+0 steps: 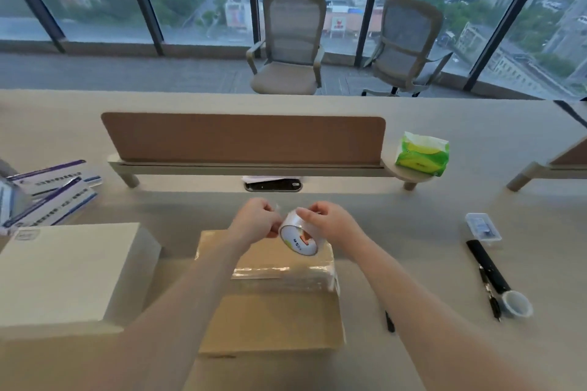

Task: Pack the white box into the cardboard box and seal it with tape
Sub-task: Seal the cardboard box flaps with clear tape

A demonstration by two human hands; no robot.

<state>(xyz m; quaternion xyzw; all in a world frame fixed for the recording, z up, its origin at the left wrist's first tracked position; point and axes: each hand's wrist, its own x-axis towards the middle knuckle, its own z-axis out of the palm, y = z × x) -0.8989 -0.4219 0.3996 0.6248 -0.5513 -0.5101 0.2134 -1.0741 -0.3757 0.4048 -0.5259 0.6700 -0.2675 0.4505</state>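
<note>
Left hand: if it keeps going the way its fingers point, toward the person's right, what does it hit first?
The tape roll. The left hand pinches at the roll's near edge, so the roll is right in its path, with the right hand holding it just beyond. Depth looks matched, though one view can't confirm it.

The print on the tape roll [298,240] is too blurred to read. The leaflets [47,190] run off the left edge. Forearms hide part of the cardboard box [273,320].

Chairs [290,41] – two; pens [489,292] – two; tape rolls [298,236] – two.
</note>
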